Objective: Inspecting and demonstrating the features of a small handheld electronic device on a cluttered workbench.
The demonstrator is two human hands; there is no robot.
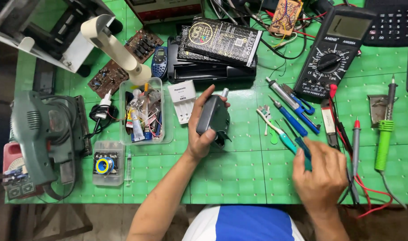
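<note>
Left hand (199, 129) gripping rounded grey casing (214, 117)

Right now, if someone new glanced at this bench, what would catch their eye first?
Probably the bright green table, crowded with tools. At its centre the left hand holds up a dark grey handheld device, while the right hand, blurred, closes on a blue-handled tool. A big black multimeter lies at the upper right.
</note>
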